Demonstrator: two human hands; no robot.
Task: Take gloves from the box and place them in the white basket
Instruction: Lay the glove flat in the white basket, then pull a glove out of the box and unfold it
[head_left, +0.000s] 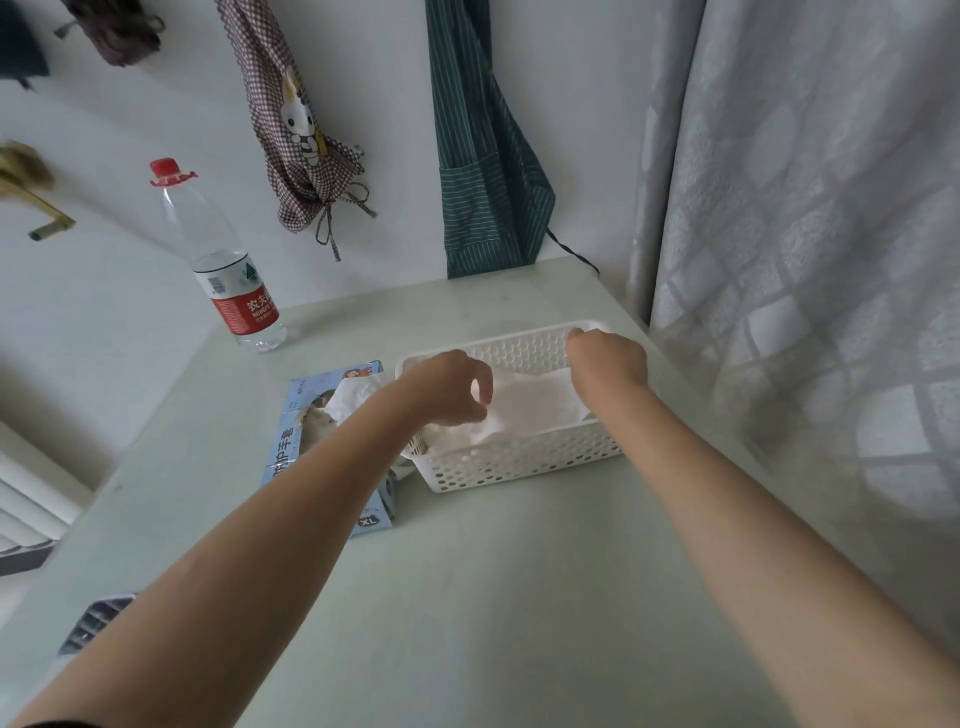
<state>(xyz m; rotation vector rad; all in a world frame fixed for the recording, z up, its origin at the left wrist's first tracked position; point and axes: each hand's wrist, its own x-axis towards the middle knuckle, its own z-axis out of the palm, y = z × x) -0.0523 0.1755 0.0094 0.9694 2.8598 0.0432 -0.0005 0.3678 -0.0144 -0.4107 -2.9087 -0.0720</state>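
A white perforated basket (519, 462) stands on the table, holding thin translucent gloves (535, 405). Left of it lies a blue glove box (306, 447) with a glove poking out of its top opening. My left hand (447, 387) hovers over the basket's left end, thumb and fingers pinching the edge of a glove sheet. My right hand (608, 356) is over the basket's far right corner, fingers curled down on the same sheet's other edge. The fingertips of my right hand are hidden.
A clear water bottle (228, 270) with a red cap and label stands at the table's back left. Aprons (483, 156) hang on the wall behind. A patterned curtain (805, 234) borders the table's right side. The pale table (493, 597) stretches toward me.
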